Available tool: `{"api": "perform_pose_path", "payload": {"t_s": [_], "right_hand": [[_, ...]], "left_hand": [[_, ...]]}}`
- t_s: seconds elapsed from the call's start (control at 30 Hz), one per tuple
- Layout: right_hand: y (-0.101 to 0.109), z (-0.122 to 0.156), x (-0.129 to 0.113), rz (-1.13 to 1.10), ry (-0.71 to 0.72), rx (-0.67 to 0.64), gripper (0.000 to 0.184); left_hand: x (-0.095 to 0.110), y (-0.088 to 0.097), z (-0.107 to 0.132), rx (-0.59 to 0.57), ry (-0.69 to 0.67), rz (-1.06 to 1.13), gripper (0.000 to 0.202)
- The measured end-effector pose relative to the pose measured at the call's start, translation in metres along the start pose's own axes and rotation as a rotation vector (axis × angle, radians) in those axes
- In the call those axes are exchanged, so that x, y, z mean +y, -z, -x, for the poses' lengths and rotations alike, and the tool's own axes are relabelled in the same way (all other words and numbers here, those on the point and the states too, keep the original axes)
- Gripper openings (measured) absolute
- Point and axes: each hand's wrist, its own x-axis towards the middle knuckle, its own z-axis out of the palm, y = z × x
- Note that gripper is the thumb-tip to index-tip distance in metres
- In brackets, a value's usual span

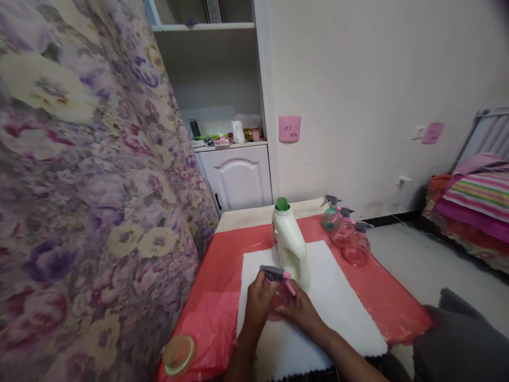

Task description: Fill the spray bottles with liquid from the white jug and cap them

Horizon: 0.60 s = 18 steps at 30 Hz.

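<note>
Between my two hands a clear pink spray bottle (275,312) stands upright on the white cloth (334,286). Its grey and pink trigger head (274,272) sits on top. My left hand (257,298) is closed round the neck and side, fingers just under the head. Wrapped round the other side of the body is my right hand (301,309), near the pink trigger. Just behind the bottle rises a pale detergent jug (292,241), uncapped, with a green spout (282,204) in its mouth. Part of the pink bottle is hidden by my fingers.
Several more spray bottles (357,249), pink and green, line the table's right edge. A round see-through container with a pale rim (180,355) lies at the front left of the red-covered table (222,265). A floral curtain (119,212) hangs along the left; a cabinet (238,175) stands behind.
</note>
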Motion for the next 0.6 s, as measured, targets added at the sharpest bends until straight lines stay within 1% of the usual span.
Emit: {"api": "perform_pose_path", "payload": {"t_s": [0.13, 0.3, 0.37, 0.5, 0.6], "right_hand": [[0.000, 0.001, 0.000, 0.000, -0.005, 0.002, 0.073], [-0.001, 0.001, 0.001, 0.003, -0.001, 0.002, 0.075], [-0.001, 0.001, 0.002, 0.006, 0.002, 0.000, 0.075], [0.002, 0.001, 0.006, 0.045, -0.018, 0.017, 0.076], [0.004, 0.003, 0.008, 0.096, -0.062, 0.044, 0.076]], "left_hand": [[0.001, 0.006, -0.003, -0.088, 0.001, 0.035, 0.021], [0.003, 0.010, -0.005, -0.144, 0.015, 0.068, 0.028], [0.003, 0.008, -0.005, -0.143, 0.016, 0.078, 0.031], [0.005, 0.002, 0.003, -0.089, 0.050, 0.082, 0.045], [0.005, -0.002, 0.010, -0.045, 0.070, 0.021, 0.041]]}}
